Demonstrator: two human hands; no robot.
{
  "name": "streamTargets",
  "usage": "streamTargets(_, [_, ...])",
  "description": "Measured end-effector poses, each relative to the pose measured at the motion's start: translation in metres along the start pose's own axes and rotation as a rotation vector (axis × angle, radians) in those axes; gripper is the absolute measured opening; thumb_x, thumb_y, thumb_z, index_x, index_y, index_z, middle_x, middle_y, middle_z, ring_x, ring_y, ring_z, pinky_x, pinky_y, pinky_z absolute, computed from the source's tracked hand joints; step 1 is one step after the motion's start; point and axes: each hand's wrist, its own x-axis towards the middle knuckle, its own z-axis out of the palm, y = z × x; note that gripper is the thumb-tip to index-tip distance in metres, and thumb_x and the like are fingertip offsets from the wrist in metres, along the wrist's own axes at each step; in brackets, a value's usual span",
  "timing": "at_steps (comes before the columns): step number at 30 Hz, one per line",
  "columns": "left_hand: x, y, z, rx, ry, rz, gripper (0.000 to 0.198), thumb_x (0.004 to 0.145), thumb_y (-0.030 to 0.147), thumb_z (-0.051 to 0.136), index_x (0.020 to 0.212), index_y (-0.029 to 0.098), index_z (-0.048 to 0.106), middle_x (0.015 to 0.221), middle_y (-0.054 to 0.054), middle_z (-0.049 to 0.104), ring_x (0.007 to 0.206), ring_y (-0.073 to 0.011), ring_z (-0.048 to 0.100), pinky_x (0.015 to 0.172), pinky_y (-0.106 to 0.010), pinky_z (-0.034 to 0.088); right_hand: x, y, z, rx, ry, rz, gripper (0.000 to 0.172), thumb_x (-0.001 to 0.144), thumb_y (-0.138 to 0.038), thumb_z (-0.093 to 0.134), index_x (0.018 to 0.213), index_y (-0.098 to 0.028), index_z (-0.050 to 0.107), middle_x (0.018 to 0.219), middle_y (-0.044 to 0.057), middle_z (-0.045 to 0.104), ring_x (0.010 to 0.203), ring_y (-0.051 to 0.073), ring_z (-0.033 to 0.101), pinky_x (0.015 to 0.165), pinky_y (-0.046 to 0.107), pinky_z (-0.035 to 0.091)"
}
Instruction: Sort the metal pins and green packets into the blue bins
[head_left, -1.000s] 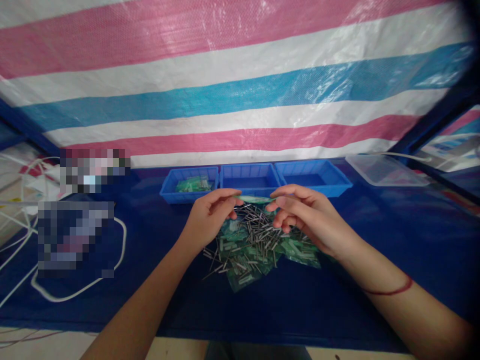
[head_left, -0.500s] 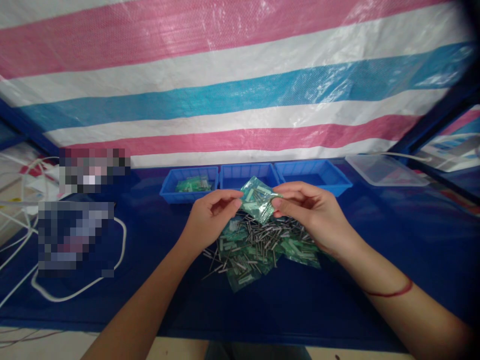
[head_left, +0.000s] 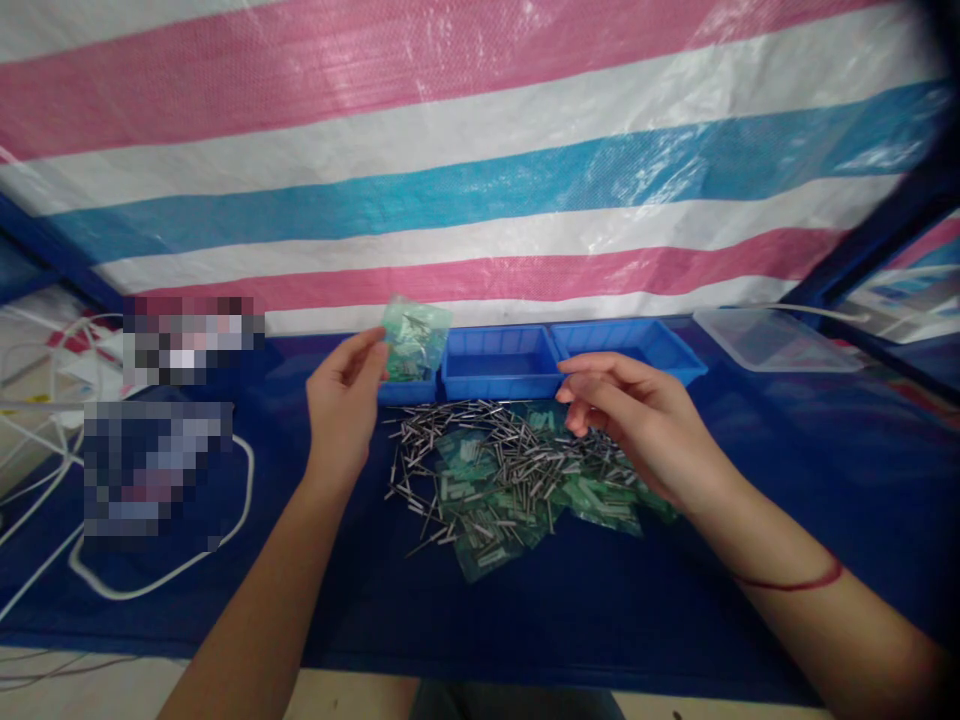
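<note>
My left hand (head_left: 345, 400) is closed, pinching the left edge of a small green clear plastic bag (head_left: 417, 335) between thumb and fingers. Thin metal pieces show through the film. The bag hangs over the left blue bin (head_left: 409, 391) and hides much of it. My right hand (head_left: 634, 420) hovers above the right side of the pile, its fingers loosely bent and slightly apart, with nothing visible in them. Beneath and between the hands lie a heap of loose metal pins (head_left: 529, 455) and several filled green bags (head_left: 604, 505).
Beside the left bin stand a middle blue bin (head_left: 499, 385) and a right blue bin (head_left: 679, 375). A clear plastic lid (head_left: 772, 340) lies on the blue table (head_left: 600, 620) at right. White cables (head_left: 247, 490) and blurred-out items are at left. Striped sheeting (head_left: 480, 200) hangs behind.
My left hand has carried the bag left and up from above the pile to over the left bin. My right hand has let go of the bag and stayed near its place.
</note>
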Motion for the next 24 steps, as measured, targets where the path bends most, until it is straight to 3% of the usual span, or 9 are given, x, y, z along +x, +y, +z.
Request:
streamTargets(4, [0.027, -0.009, -0.021, 0.074, 0.276, 0.071, 0.026, 0.076, 0.028, 0.065, 0.099, 0.017, 0.071, 0.072, 0.001, 0.063, 0.061, -0.0084, 0.055, 0.061, -0.02, 0.049, -0.001, 0.0, 0.0, -0.01, 0.0, -0.016, 0.01, 0.08, -0.025, 0.064, 0.088, -0.021, 0.068, 0.074, 0.0, 0.064, 0.054, 0.009, 0.056, 0.051, 0.025, 0.046])
streamTargets(9, [0.038, -0.02, -0.034, 0.145, 0.32, 0.137, 0.027, 0.077, 0.028, 0.065, 0.1, 0.016, 0.071, 0.073, 0.001, 0.063, 0.063, -0.0088, 0.055, 0.068, -0.022, 0.05, -0.002, -0.002, 0.001, -0.012, -0.006, -0.003, 0.008, 0.081, -0.024, 0.063, 0.086, -0.022, 0.068, 0.073, 0.0, 0.063, 0.054, 0.009, 0.054, 0.051, 0.025, 0.044])
streamTargets(16, [0.032, -0.032, -0.03, 0.296, 0.151, 0.115, 0.034, 0.08, 0.036, 0.06, 0.103, 0.015, 0.071, 0.084, -0.005, 0.07, 0.073, -0.0154, 0.063, 0.073, -0.027, 0.05, -0.003, -0.003, 0.001, -0.024, -0.005, -0.009, 0.007, 0.081, -0.023, 0.062, 0.085, -0.021, 0.068, 0.071, -0.001, 0.062, 0.052, 0.009, 0.053, 0.051, 0.025, 0.042])
streamTargets(24, [0.011, -0.02, -0.008, 0.874, -0.17, 0.263, 0.026, 0.085, 0.035, 0.055, 0.098, 0.023, 0.074, 0.09, -0.005, 0.074, 0.089, -0.024, 0.064, 0.084, -0.037, 0.044, -0.003, -0.001, -0.001, -0.08, -0.02, -0.012, 0.01, 0.08, -0.023, 0.058, 0.086, -0.02, 0.066, 0.069, -0.001, 0.061, 0.053, 0.01, 0.052, 0.05, 0.026, 0.041])
